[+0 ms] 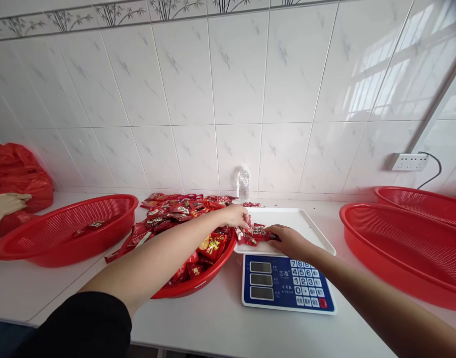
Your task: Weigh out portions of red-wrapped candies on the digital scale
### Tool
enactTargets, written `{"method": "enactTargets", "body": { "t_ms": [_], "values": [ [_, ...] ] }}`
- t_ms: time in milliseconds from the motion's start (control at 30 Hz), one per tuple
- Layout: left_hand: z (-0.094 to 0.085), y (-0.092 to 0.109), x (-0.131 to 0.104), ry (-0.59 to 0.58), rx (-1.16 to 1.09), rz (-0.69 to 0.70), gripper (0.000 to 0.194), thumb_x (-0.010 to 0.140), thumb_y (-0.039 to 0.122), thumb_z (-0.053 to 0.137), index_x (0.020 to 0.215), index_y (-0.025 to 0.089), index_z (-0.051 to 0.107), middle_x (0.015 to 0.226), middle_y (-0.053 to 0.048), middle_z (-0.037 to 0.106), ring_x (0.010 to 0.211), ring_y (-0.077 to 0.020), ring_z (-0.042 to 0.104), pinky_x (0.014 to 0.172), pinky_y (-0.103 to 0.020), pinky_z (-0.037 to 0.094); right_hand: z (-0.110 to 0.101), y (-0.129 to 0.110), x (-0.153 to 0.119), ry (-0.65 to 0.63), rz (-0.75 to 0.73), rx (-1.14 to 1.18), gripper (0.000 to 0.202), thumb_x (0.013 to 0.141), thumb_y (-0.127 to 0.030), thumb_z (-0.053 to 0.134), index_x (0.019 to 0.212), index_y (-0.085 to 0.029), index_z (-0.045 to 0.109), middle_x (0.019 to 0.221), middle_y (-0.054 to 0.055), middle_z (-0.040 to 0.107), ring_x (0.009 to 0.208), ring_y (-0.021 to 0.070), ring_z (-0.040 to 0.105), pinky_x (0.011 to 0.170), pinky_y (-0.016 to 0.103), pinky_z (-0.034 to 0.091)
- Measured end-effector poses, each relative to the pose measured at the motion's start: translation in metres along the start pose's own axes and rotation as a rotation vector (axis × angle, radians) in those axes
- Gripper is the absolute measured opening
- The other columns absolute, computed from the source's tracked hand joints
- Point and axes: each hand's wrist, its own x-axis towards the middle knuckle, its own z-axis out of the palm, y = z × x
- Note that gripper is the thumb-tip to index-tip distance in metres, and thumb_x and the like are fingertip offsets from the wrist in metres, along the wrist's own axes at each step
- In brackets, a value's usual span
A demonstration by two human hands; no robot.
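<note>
My left hand [235,216] is over the left edge of the white scale tray [298,226], its fingers closed on a small red packet. At the tray's front edge my right hand [287,240] has its fingers closed on the dark red end of another packet. Several red packets [258,231] lie between the two hands. To the left, a red basket [201,286] is heaped with red snack packets [216,244], partly hidden by my left forearm. The blue scale panel [283,283] with keys and three grey displays faces me below the tray.
A clear bottle [243,185] stands against the tiled wall. At left are a red basket [116,204] holding a few packets, red bags [21,174] and another person's hand [9,203]. Red baskets [380,253] stand at right, below a wall socket [410,162].
</note>
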Motion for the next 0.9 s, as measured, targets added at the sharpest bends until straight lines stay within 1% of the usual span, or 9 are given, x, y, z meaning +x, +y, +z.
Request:
{"method": "enactTargets", "body": {
  "t_ms": [100,233,333,400,500,600,733,833,900],
  "values": [
    [0.021,0.006,0.003,0.168,0.071,0.056,0.019,0.069,0.017,0.072,0.087,0.018,0.067,0.091,-0.003,0.069,0.087,-0.0204,0.063,0.074,-0.026,0.047,-0.003,-0.002,0.001,0.038,0.039,0.010,0.037,0.091,-0.031,0.042,0.122,-0.020,0.059,0.126,0.009,0.059,0.112,0.0237,0.056,0.095,0.037,0.043],
    [0.016,0.023,-0.005,0.437,-0.079,0.159,0.025,0.081,0.012,0.058,0.105,0.018,0.063,0.116,-0.008,0.063,0.110,-0.0229,0.057,0.096,-0.036,0.044,0.000,-0.013,0.008,0.044,0.046,0.024,0.057,0.091,-0.053,0.042,0.138,-0.021,0.045,0.145,0.011,0.041,0.133,0.0257,0.038,0.105,0.040,0.035],
    [0.005,0.045,-0.032,0.576,-0.396,0.226,0.025,0.088,0.015,0.053,0.112,0.019,0.058,0.120,-0.009,0.062,0.114,-0.0208,0.056,0.097,-0.037,0.045,0.009,-0.026,0.019,-0.047,0.009,-0.022,0.074,0.082,-0.068,0.047,0.144,-0.031,0.033,0.156,0.009,0.019,0.143,0.0345,0.010,0.109,0.057,0.020],
    [0.006,0.060,-0.060,0.678,-0.557,0.319,0.025,0.091,0.020,0.051,0.115,0.019,0.055,0.122,-0.009,0.060,0.113,-0.0195,0.057,0.098,-0.037,0.046,0.016,-0.032,0.027,-0.111,-0.037,-0.064,0.074,0.081,-0.070,0.046,0.145,-0.038,0.029,0.158,0.005,0.013,0.143,0.0382,0.003,0.106,0.066,0.014],
    [0.028,0.068,-0.103,0.857,-0.610,0.434,0.024,0.093,0.021,0.049,0.117,0.020,0.053,0.118,-0.009,0.061,0.111,-0.0194,0.057,0.096,-0.037,0.048,0.025,-0.034,0.038,-0.092,-0.118,-0.105,0.068,0.082,-0.066,0.049,0.142,-0.037,0.035,0.154,0.006,0.024,0.140,0.0377,0.020,0.104,0.061,0.023],
    [0.068,0.056,-0.129,0.969,-0.454,0.522,0.026,0.091,0.013,0.049,0.115,0.019,0.055,0.111,-0.009,0.062,0.104,-0.0186,0.060,0.090,-0.034,0.051,0.028,-0.030,0.044,-0.004,-0.136,-0.116,0.062,0.081,-0.056,0.056,0.136,-0.030,0.046,0.146,0.010,0.039,0.128,0.0326,0.042,0.099,0.049,0.034],
    [0.114,0.031,-0.125,1.033,-0.222,0.747,0.034,0.085,0.001,0.047,0.114,0.016,0.055,0.098,-0.008,0.065,0.098,-0.0191,0.060,0.084,-0.035,0.053,0.027,-0.025,0.048,0.081,-0.093,-0.094,0.042,0.082,-0.044,0.058,0.119,-0.024,0.059,0.118,0.009,0.061,0.107,0.0245,0.056,0.088,0.035,0.041],
    [0.133,0.020,-0.113,1.062,-0.149,0.836,0.035,0.082,0.000,0.047,0.113,0.014,0.055,0.094,-0.008,0.067,0.093,-0.0192,0.062,0.081,-0.036,0.055,0.027,-0.024,0.053,0.144,-0.040,-0.052,0.022,0.084,-0.038,0.056,0.097,-0.023,0.065,0.094,0.005,0.067,0.091,0.0203,0.060,0.077,0.028,0.041],
    [0.140,0.016,-0.109,1.072,-0.131,0.848,0.035,0.082,0.001,0.047,0.113,0.014,0.055,0.092,-0.008,0.067,0.091,-0.0190,0.062,0.080,-0.036,0.056,0.027,-0.023,0.060,0.196,0.013,-0.009,0.017,0.086,-0.036,0.054,0.088,-0.022,0.064,0.085,0.004,0.068,0.081,0.0188,0.061,0.069,0.026,0.039]
  ]
}}
